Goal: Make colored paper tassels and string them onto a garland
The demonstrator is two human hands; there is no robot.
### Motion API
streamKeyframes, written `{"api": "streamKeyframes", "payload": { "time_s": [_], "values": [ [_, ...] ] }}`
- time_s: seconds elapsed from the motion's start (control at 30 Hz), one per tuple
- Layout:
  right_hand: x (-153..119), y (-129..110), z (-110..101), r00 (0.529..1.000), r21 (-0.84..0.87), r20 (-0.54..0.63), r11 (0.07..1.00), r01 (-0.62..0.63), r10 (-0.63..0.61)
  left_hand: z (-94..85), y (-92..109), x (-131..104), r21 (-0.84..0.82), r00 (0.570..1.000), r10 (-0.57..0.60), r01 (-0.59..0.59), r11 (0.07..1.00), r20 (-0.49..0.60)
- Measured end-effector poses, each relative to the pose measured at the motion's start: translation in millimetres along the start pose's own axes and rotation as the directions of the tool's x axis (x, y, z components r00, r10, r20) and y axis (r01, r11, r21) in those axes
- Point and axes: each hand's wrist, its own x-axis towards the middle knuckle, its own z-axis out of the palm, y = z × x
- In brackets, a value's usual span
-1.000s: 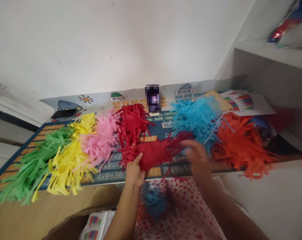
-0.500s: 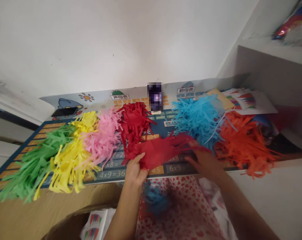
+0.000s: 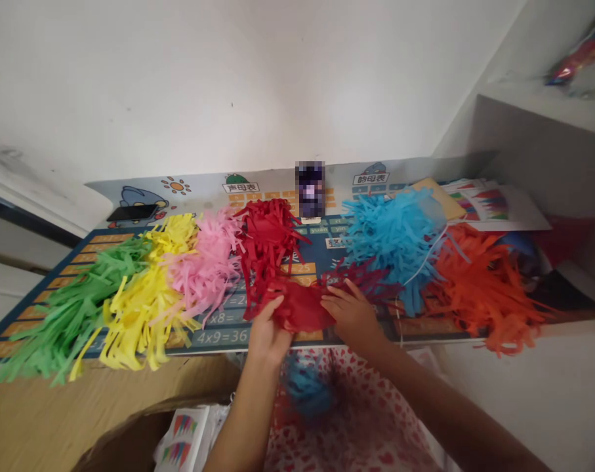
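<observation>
A red tissue-paper tassel with a fringed end lies at the table's front edge. My left hand is closed on its left side, thumb on top. My right hand rests on its right side with the fingers stretched out and apart, touching the paper. Dark red fringe strips spread out behind the right hand. A pile of red tassels lies just beyond my left hand. To the right are blue tassels and orange tassels, with a white string across the blue ones.
Pink, yellow and green tassels lie to the left. A dark phone and a pixelated upright object stand near the wall. Printed packets are at right. Below are a box and blue fringe on my lap.
My right hand has moved left and inward from the fringe onto the body of the red tassel. The left hand keeps its hold. The view has shifted slightly.
</observation>
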Motion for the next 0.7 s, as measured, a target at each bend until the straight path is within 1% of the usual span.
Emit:
{"api": "streamKeyframes", "payload": {
  "time_s": [0.1, 0.17, 0.2, 0.23, 0.27, 0.3, 0.33, 0.37, 0.4, 0.43, 0.47, 0.5, 0.53, 0.57, 0.6, 0.63, 0.7],
  "values": [
    [-5, 11, 1, 0.999, -0.020, -0.042, 1.000, 0.013, -0.014, -14.1, 28, 2, -0.014, 0.984, 0.170, -0.169, 0.985, 0.055],
    [-8, 12, 0, 0.997, -0.053, -0.071, 0.998, 0.031, -0.034, -26.6, 50, 6, 0.000, 0.959, 0.278, -0.279, 0.960, 0.058],
    [-9, 12, -1, 0.995, -0.067, -0.085, 0.997, 0.040, -0.046, -32.8, 59, 8, 0.031, 0.939, 0.341, -0.343, 0.939, 0.047],
    [-10, 12, 0, 0.994, -0.078, -0.095, 0.996, 0.049, -0.057, -38.4, 66, 8, 0.086, 0.905, 0.426, -0.426, 0.901, 0.019],
    [-11, 11, 0, 0.993, -0.085, -0.102, 0.995, 0.055, -0.064, -42.9, 70, 6, 0.169, 0.836, 0.548, -0.536, 0.827, -0.033],
    [-12, 11, 0, 0.992, -0.091, -0.105, 0.994, 0.058, -0.068, -46.2, 70, 2, 0.290, 0.708, 0.700, -0.654, 0.699, -0.092],
    [-13, 10, 0, 0.993, -0.095, -0.100, 0.994, 0.058, -0.067, -47.9, 66, -3, 0.436, 0.518, 0.848, -0.740, 0.511, -0.114],
    [-14, 9, -1, 0.994, -0.098, -0.090, 0.994, 0.057, -0.065, -48.2, 58, -10, 0.581, 0.292, 0.954, -0.766, 0.273, -0.065],
    [-14, 7, -1, 0.994, -0.098, -0.083, 0.993, 0.060, -0.068, -47.3, 46, -17, 0.685, 0.114, 0.990, -0.728, 0.027, 0.082],
    [-14, 6, -1, 0.994, -0.097, -0.076, 0.993, 0.068, -0.076, -45.2, 33, -24, 0.706, 0.058, 0.950, -0.683, -0.187, 0.308],
    [-14, 4, 0, 0.994, -0.096, -0.070, 0.992, 0.081, -0.088, -42.6, 18, -28, 0.650, 0.119, 0.811, -0.668, -0.361, 0.573],
    [-13, 3, 0, 0.993, -0.095, -0.063, 0.991, 0.092, -0.098, -39.9, 4, -31, 0.552, 0.248, 0.557, -0.681, -0.481, 0.792],
    [-13, 3, 0, 0.993, -0.097, -0.052, 0.990, 0.099, -0.105, -37.6, -8, -30, 0.477, 0.355, 0.319, -0.691, -0.544, 0.879],
    [-12, 3, 0, 0.993, -0.102, -0.039, 0.989, 0.103, -0.107, -36.3, -18, -28, 0.424, 0.426, 0.142, -0.697, -0.578, 0.893],
    [-12, 3, -1, 0.994, -0.108, -0.021, 0.989, 0.102, -0.105, -36.1, -26, -23, 0.401, 0.472, 0.045, -0.691, -0.602, 0.880],
    [-12, 4, -3, 0.995, -0.112, -0.002, 0.989, 0.098, -0.099, -37.3, -30, -18, 0.400, 0.501, 0.014, -0.672, -0.623, 0.865],
    [-12, 6, -11, 0.995, -0.108, 0.056, 0.991, 0.084, -0.078, -42.7, -32, -8, 0.405, 0.525, 0.013, -0.640, -0.652, 0.851]
  ]
}}
